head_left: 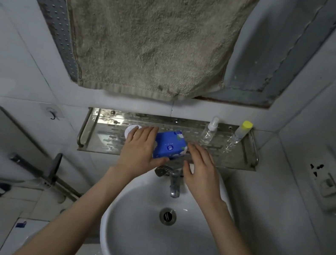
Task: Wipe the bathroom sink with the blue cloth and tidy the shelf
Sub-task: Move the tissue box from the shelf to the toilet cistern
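**Both hands at the blue pack on the shelf**

The blue pack [169, 146], a soft wrapped packet with white print, sits on the metal shelf [102, 136] above the basin, near the shelf's middle and close to its front edge. It looks slightly tilted, one end raised toward the wall. The left hand [141, 147] lies against its left side, fingers spread and reaching toward the back, thumb curled under the pack's front edge, so it has hold of the pack. The right hand [202, 167] is just at the pack's right end, fingers loosely spread and not closed around anything; I cannot tell whether its fingertips touch the wrapper. No blue cloth shows anywhere I can see.

Behind the left hand a white round container [129, 130] stands on the shelf, mostly hidden by the fingers. Toward the shelf's right end stand two clear bottles: a spray bottle [208, 132] with a white top, and further right a slim bottle with a yellow cap [238, 135], both upright against the back rail.

Directly beneath the shelf is the white sink [130, 244], its bowl bare, with a metal drain [167, 216] in the middle and a chrome tap [174, 183] at the back between the two wrists. A grey-brown towel [148, 31] hangs on the wall above the shelf. On the right wall is a socket and switch plate [324, 179]; on the left, a small wall hook [53, 115].
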